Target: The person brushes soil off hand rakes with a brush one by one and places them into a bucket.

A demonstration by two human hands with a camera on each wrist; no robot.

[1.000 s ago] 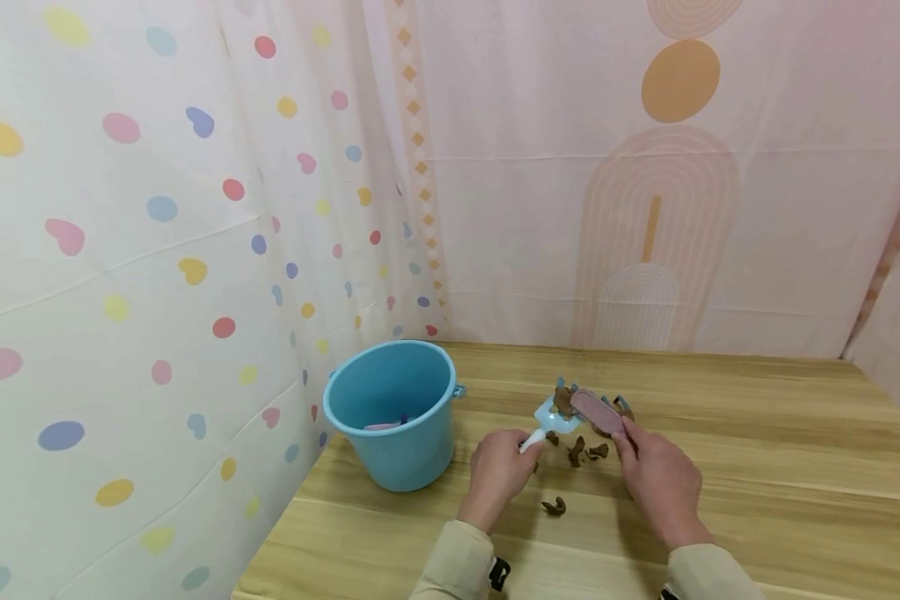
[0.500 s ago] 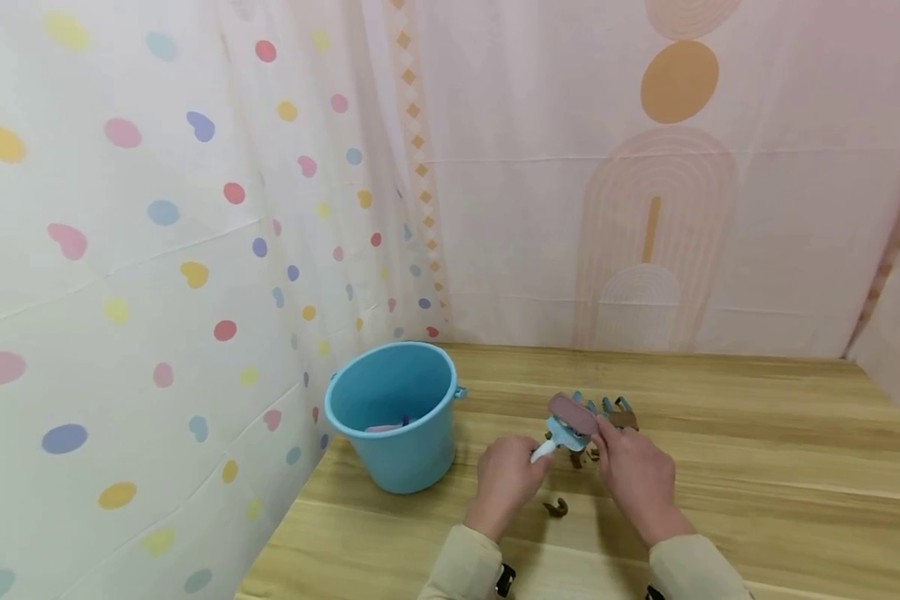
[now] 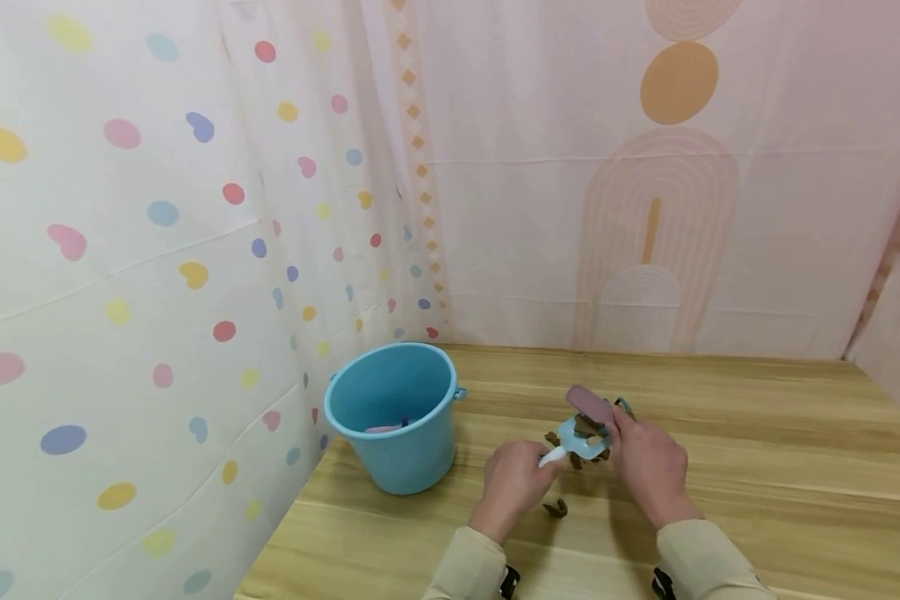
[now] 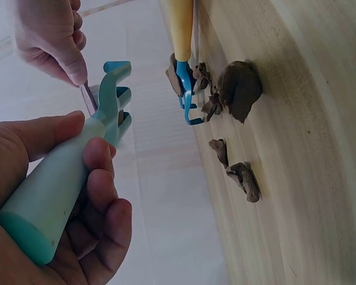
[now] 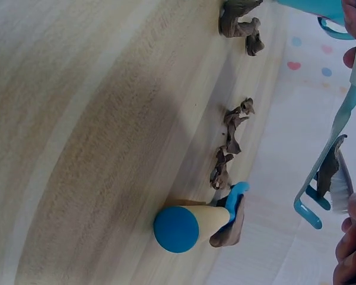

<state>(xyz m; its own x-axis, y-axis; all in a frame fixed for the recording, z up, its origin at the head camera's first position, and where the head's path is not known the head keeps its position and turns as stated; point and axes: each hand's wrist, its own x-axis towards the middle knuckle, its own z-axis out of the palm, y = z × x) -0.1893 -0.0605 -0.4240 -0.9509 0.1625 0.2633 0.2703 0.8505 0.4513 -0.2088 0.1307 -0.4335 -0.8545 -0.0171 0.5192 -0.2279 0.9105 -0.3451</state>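
Note:
My left hand (image 3: 516, 483) grips the pale handle (image 4: 53, 190) of a small light-blue hand rake (image 3: 585, 447), raised above the table. A brown clay-like lump (image 5: 328, 171) sits against its tines. My right hand (image 3: 652, 467) pinches a pink brush (image 3: 591, 404), whose white bristles (image 5: 340, 191) face that lump, close to or touching it. Several brown pieces (image 4: 240, 89) lie on the wood below, one curled piece (image 3: 556, 508) nearer the front. A second rake with a yellow handle (image 4: 181, 29) and blue tines lies there, a brown lump at its tines.
A light-blue bucket (image 3: 412, 462) stands left of my hands, with something pink and purple (image 3: 387, 427) inside. The wooden table (image 3: 780, 467) meets a patterned curtain (image 3: 510, 250) at the back and a dotted curtain (image 3: 157, 333) at the left.
The held rake has come nearer and to the right, its head now turned rightward. The brush swept left across the rake's head, then shifted back right. Both hands kept their hold.

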